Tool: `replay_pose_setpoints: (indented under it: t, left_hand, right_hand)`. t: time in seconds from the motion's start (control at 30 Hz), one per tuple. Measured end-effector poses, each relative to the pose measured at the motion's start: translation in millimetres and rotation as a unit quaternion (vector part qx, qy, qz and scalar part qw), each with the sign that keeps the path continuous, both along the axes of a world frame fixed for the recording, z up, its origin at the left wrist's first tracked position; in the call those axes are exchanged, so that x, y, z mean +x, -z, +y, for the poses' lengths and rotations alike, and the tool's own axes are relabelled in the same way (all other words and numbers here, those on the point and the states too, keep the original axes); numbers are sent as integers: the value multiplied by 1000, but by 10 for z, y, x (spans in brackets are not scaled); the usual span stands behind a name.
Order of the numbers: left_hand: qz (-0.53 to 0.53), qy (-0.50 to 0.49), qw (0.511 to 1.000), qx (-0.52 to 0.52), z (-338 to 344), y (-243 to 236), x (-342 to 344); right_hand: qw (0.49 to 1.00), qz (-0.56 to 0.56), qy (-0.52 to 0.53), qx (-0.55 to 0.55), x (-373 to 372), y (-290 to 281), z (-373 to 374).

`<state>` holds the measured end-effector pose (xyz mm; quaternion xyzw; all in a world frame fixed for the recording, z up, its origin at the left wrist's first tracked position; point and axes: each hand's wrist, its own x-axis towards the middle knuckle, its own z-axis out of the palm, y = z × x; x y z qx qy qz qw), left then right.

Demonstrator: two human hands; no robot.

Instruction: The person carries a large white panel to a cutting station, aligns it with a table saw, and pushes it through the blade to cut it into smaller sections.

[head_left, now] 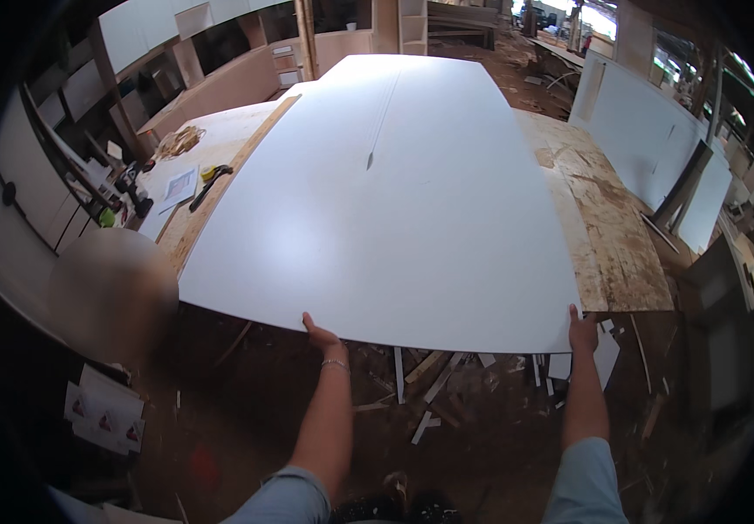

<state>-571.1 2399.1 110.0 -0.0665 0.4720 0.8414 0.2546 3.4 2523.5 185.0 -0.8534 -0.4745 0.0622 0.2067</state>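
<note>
A large white panel (pixel 412 236) lies in front of me, its near edge facing me. My left hand (pixel 320 334) grips that near edge left of the middle, thumb on top and fingers hidden underneath. At the near right corner, my right hand (pixel 581 332) holds the same panel, thumb up along the edge. Toward the far half, a small dark pointed thing (pixel 370 162) rests on the white surface, where thin lines run away from it. A wooden strip (pixel 241 157) runs along the panel's left side.
Left of the panel are a black-handled tool (pixel 211 187), a yellow tape measure (pixel 210 172), a printed sheet (pixel 178 189) and a drill (pixel 135 189). A worn plywood sheet (pixel 608 210) extends right. Wood offcuts (pixel 438 384) litter the floor; white boards (pixel 634 131) lean at right.
</note>
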Motion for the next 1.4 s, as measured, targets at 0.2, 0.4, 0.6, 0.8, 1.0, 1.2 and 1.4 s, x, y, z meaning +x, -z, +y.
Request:
replay_pose_setpoints:
  t: [0.2, 0.4, 0.6, 0.8, 1.0, 1.2, 1.4]
  left_hand:
    - [143, -44, 866, -477, -251, -132, -216]
    - [440, 116, 586, -670, -633, -743, -355]
    - [505, 308, 471, -654, -851, -958, -1069]
    - [613, 270, 500, -549, -828, -895, -1908]
    - [687, 156, 553, -445, -955, -698, -2711]
    - [690, 117, 594, -398, -385, -663, -2620]
    - [690, 99, 603, -388, 28, -716, -2816]
  right_hand:
    - [909, -157, -367, 122, -1243, 389, -317]
    - [850, -125, -498, 121, -2402, 125, -1209]
    - [791, -87, -597, 105, -2458, -5, -992]
    - [769, -97, -622, 110, -2499, -220, -751]
    - [780, -110, -609, 97, -2650, -213, -731]
    - [798, -120, -580, 112, -2605, -143, -627]
    - [794, -116, -582, 133, -2839, -216, -66]
